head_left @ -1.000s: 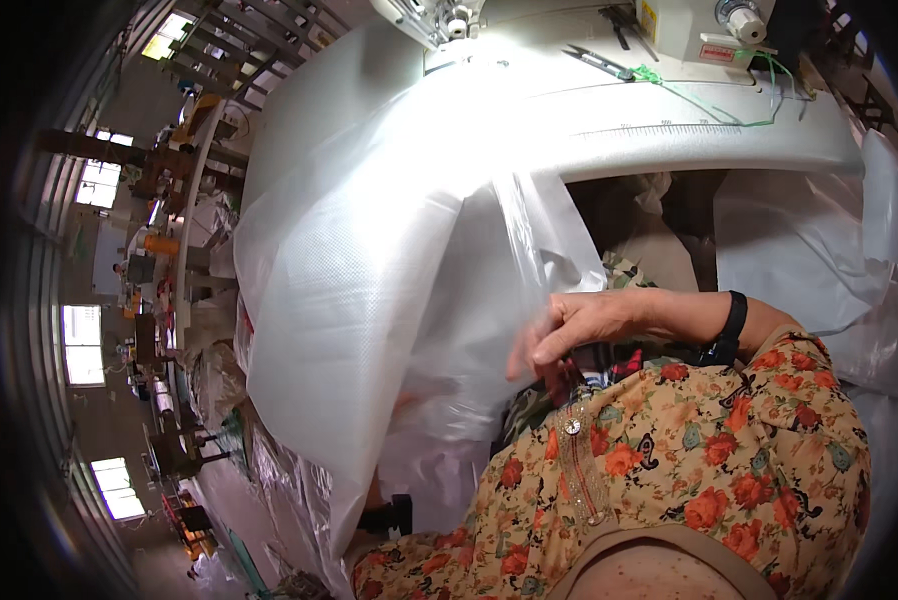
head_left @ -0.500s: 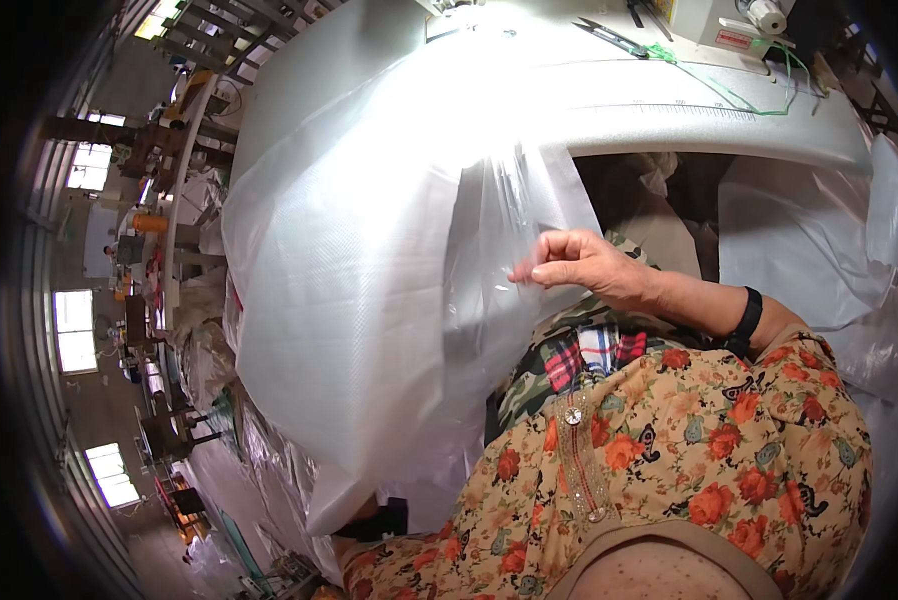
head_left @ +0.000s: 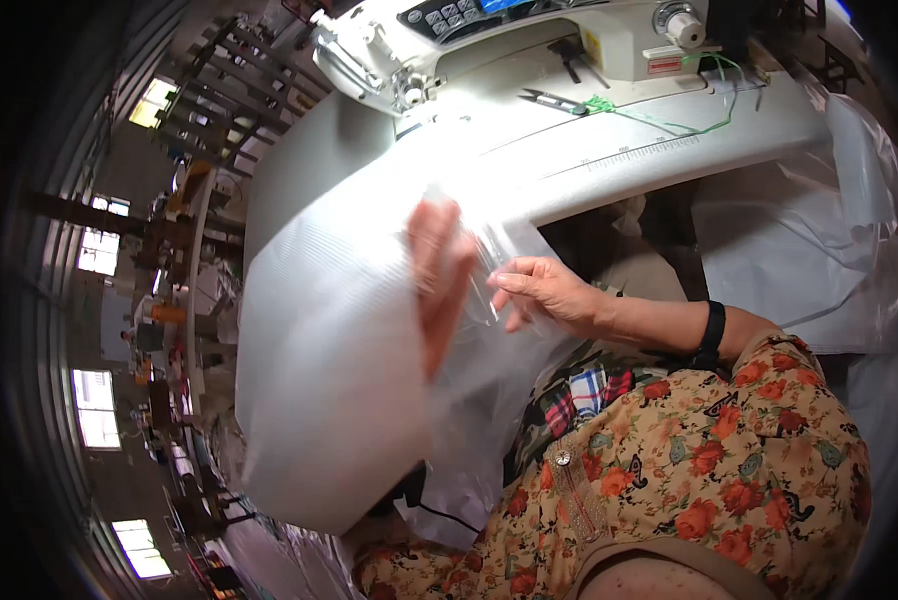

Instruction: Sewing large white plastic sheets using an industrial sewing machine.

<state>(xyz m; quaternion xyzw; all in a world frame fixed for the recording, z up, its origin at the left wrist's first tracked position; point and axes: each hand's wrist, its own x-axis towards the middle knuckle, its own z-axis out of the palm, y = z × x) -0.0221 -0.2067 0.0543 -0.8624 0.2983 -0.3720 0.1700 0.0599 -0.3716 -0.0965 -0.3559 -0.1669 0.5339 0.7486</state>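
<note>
A large white translucent plastic sheet (head_left: 319, 350) hangs over the front of the pale machine table (head_left: 579, 160) and down toward my lap. Behind its right edge is a clearer, shiny length of plastic film (head_left: 479, 400). My right hand (head_left: 547, 290) pinches this film at a bright crease between thumb and fingers. My left hand (head_left: 437, 280) is up beside it at the sheet's right edge, smeared by motion. Part of it is behind the sheet, so its grip is unclear. The sewing machine's needle end (head_left: 409, 90) stands beyond both hands under a bright lamp glare.
Small thread snips (head_left: 554, 101) lie on the table beside tangled green thread (head_left: 601, 104). A dark small tool (head_left: 569, 60) rests near the machine body (head_left: 609, 40). More pale plastic sheeting (head_left: 769, 250) hangs at the right. Workshop benches and windows (head_left: 94, 408) line the left.
My left hand has come into view at the sheet's edge. My right hand has shifted slightly left in view. The view has tilted, showing more of the sewing machine.
</note>
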